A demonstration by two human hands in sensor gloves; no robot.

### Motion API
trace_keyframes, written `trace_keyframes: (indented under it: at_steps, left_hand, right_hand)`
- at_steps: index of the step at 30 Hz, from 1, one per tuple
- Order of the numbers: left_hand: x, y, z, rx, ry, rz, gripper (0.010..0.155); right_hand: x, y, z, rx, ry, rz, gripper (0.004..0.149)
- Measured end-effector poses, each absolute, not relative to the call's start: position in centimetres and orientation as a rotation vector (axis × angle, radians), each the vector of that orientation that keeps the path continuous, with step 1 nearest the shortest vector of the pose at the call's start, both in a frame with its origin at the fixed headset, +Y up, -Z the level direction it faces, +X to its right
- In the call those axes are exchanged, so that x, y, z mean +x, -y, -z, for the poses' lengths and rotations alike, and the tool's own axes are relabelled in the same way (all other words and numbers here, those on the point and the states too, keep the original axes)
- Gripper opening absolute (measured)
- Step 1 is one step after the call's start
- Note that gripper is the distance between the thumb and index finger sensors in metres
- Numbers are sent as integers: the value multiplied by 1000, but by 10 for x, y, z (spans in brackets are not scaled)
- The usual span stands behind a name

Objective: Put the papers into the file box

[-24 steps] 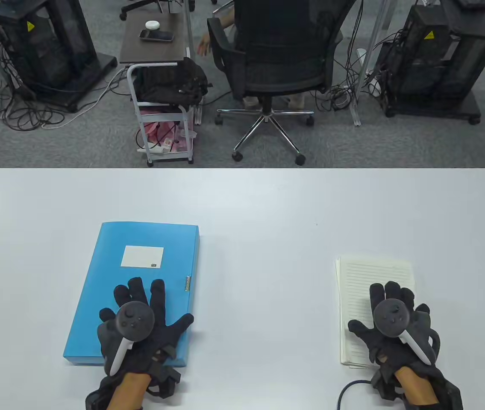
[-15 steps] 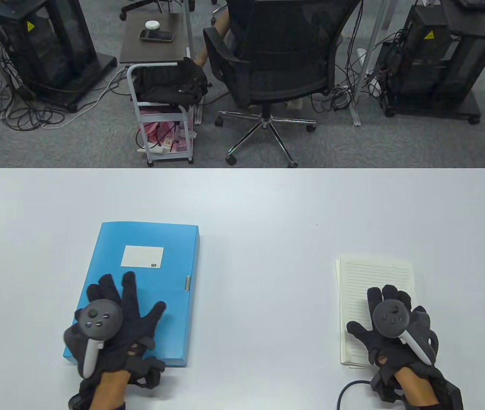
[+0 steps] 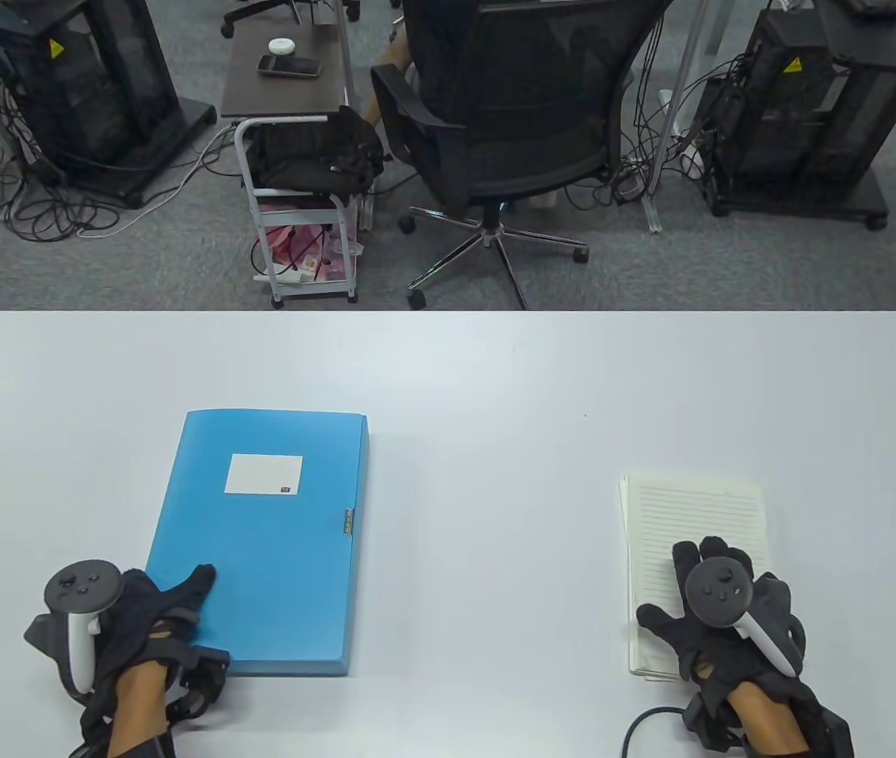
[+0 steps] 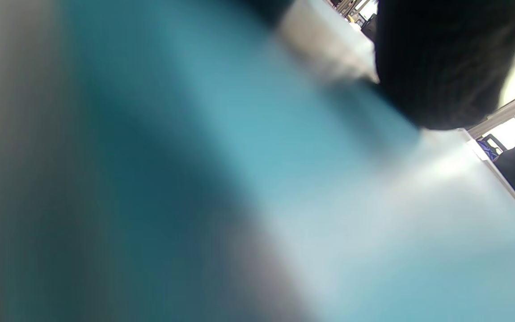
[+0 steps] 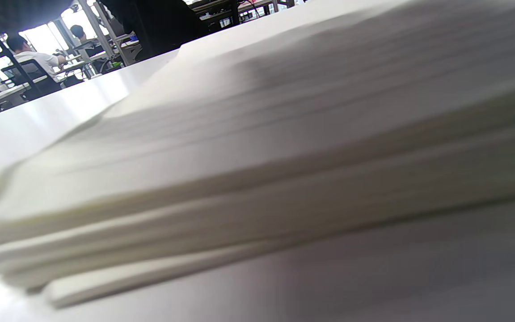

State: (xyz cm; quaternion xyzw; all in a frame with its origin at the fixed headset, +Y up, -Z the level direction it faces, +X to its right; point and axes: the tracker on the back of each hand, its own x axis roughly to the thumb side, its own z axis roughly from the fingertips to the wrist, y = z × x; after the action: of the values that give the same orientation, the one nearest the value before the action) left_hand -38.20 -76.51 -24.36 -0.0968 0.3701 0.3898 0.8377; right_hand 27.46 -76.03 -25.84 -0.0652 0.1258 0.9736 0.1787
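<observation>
Clearly, the blue file box (image 3: pixel 258 545) lay closed and flat on the white bench (image 3: pixel 479 379), its clasp (image 3: pixel 348 523) on the right edge. The left hand (image 3: pixel 144 616) sat at the box's near-left corner, thumb on the lid; how far that grip had closed I could not tell. The right hand (image 3: pixel 720 612) rested flat on the lined papers (image 3: pixel 692 505), well apart, gripping nothing. Best to steady the box, release the clasp, then swing the lid fully open.
</observation>
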Motion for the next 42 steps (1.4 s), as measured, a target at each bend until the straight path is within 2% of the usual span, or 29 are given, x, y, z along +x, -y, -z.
trace_keyframes:
  at_steps: [5,9,11,13,15,17,20,22,24,27,31,33,34,37,39,42]
  left_hand:
    - [-386,766,242,-202,-811,-897,97]
    - [-372,754,242,-162,-708,-979,81]
    - [-356,742,240,-97,-618,-1182,67]
    - [-339,734,241,-95,-497,-1315,58]
    - [-316,729,245,-101,-342,-1334,56]
    - [-293,730,246,-112,-269,-1373,56]
    - [-249,742,247,-171,-227,-1503,56]
    - [-215,750,246,-285,-212,-1571,56]
    - [-193,756,246,-321,-202,-1582,55]
    - [-172,763,246,-353,-186,-1540,55]
    - [-170,774,245,-401,-224,-1449,55]
    - [-168,779,246,-404,-238,-1443,57]
    - [-167,782,246,-450,-244,-1422,58]
    - [-160,777,243,-446,-192,-1357,66]
    - [-157,771,242,-388,-196,-1113,76]
    - [-155,766,238,-327,-137,-867,90]
  right_hand:
    - [279,759,258,-224,-330,-2735,90]
    - [275,761,257,-175,-362,-2705,89]
    - [274,762,256,-151,-399,-2686,88]
    - [273,763,257,-145,-408,-2664,87]
    - [270,764,258,-145,-414,-2663,87]
    - [269,765,259,-141,-424,-2671,87]
    - [268,765,259,-138,-430,-2672,87]
    - [269,765,258,-132,-433,-2670,86]
    - [271,764,257,-133,-427,-2672,86]
    - [274,763,256,-135,-414,-2671,86]
    - [276,765,257,-137,-436,-2637,85]
    - [273,767,257,-132,-451,-2618,85]
    - [271,767,257,-127,-450,-2623,84]
    - [267,766,256,-101,-450,-2637,84]
    - [265,765,255,-86,-447,-2654,84]
    - [264,765,255,-84,-444,-2661,84]
